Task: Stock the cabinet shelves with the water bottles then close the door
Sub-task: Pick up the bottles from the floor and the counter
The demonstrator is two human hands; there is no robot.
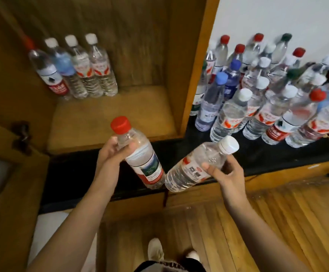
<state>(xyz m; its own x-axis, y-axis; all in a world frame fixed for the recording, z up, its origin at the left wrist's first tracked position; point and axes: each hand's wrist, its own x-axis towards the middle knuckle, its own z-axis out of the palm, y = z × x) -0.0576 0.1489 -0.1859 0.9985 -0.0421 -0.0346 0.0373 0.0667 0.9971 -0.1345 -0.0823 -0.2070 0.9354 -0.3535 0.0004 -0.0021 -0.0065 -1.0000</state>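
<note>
Left hand (112, 152) grips a red-capped bottle (138, 154) by its shoulder; right hand (223, 171) grips a white-capped bottle (199, 165) likewise, both held before the cabinet shelf (108, 118), presumably for upright placement beside the stocked row (75, 69).

Head view, looking steeply down, close to cabinet (191, 79)

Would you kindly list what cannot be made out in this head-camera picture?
- Cabinet door: cut off by the left edge; only its frame and latch show.
- Upper shelves: beyond the top edge.
- Bottles on the counter: far-right ones blurred and overlapping, so uncountable.
- Label text on the red-capped bottle and white-capped bottle: too small.
</note>
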